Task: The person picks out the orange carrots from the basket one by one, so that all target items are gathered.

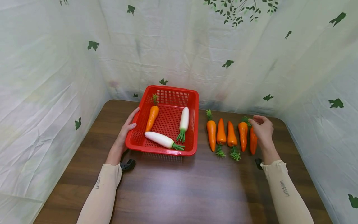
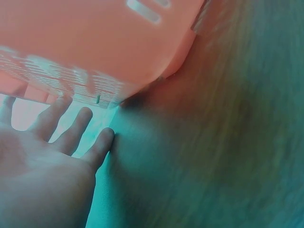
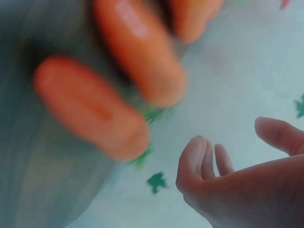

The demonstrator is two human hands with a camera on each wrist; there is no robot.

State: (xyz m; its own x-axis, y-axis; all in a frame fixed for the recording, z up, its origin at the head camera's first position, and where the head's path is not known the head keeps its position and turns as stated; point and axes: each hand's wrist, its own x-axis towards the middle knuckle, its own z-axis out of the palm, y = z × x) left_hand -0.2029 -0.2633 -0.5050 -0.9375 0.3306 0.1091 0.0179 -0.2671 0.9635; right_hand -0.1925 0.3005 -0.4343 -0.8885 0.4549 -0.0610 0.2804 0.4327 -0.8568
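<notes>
A red plastic basket (image 1: 162,151) stands on the table, holding one carrot (image 1: 152,118) and two white radishes (image 1: 184,119) with green tops. At its left side is my left hand (image 1: 126,130), fingers extended beside the basket wall; in the left wrist view the fingers (image 2: 97,147) reach along the slotted side. My right hand (image 1: 263,129) hovers by the top end of the rightmost carrot (image 1: 253,141). A gap shows between its thumb and bent fingers in the right wrist view, with nothing held. Several carrots, including the leftmost one (image 1: 211,133), lie in a row.
The brown wooden table (image 1: 179,189) has a curtain (image 1: 179,46) with green bird prints behind it and at both sides. Dark wrist devices, one of them a black piece (image 1: 128,165) by the left cuff, sit at the sleeves.
</notes>
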